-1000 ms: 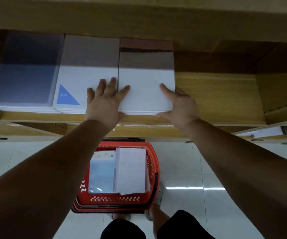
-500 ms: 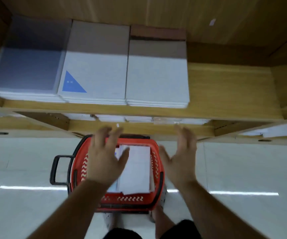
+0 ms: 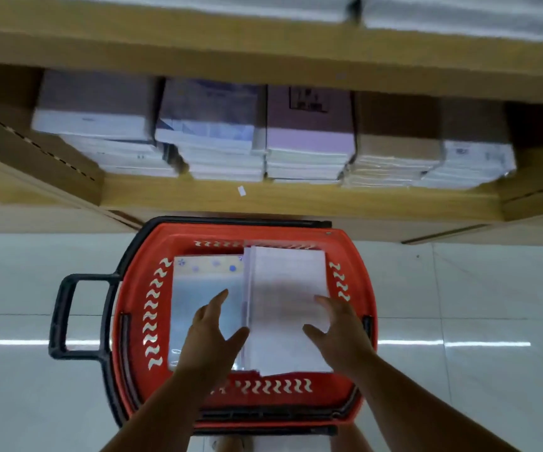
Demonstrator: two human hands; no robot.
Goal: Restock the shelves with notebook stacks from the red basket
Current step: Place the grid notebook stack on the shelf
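Both spread open, empty: left hand (image 3: 209, 334) and right hand (image 3: 341, 331) over the white notebook stack (image 3: 284, 308) inside the red basket (image 3: 143, 321) on the floor. Blurred by motion, covers illegible. Lower shelf (image 3: 296, 199) already packed; upper rows cut off.

Two hands over the basket

The left hand (image 3: 209, 334) and right hand (image 3: 340, 334) sit either side of the notebook stack (image 3: 288, 308) inside the basket (image 3: 139, 321); beyond the fingertips stands the shelf (image 3: 296, 200).

Glossy pale tiled floor (image 3: 459, 288) mirrors a strip of light below wooden shelving (image 3: 263, 57).
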